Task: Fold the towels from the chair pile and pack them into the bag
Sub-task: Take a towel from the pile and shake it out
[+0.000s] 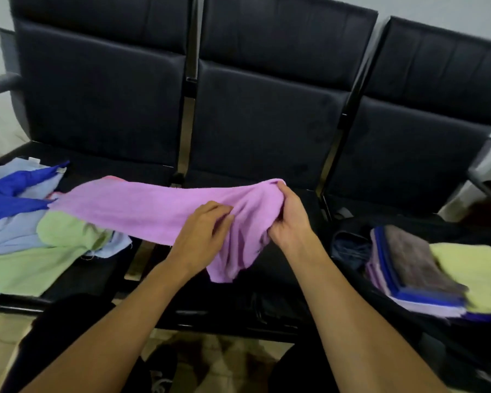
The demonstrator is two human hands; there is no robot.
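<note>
both hands are on the pink towel (142, 211), held up over the middle seat of the black chair row (261, 123). right hand (291, 219) is clamped on a bunched end w/ fingers curled tight round it; left hand (203, 234) is pressed flat on the cloth just beside it, fingers mostly together, looks like a light pinch but can't tell for sure. far end trails left, touching the loose pile (34, 236) of green, pale blue & deep blue cloths. towel looks light, soft, limp, fuzzy terry — it sags & wrinkles, won't hold shape, so prob best to find two corners along one edge & pull it taut before folding. not slippery, not fragile. on the right, folded towels (425, 268) sit stacked flat in the dark bag (349, 245), grey & yellow on top.
</note>
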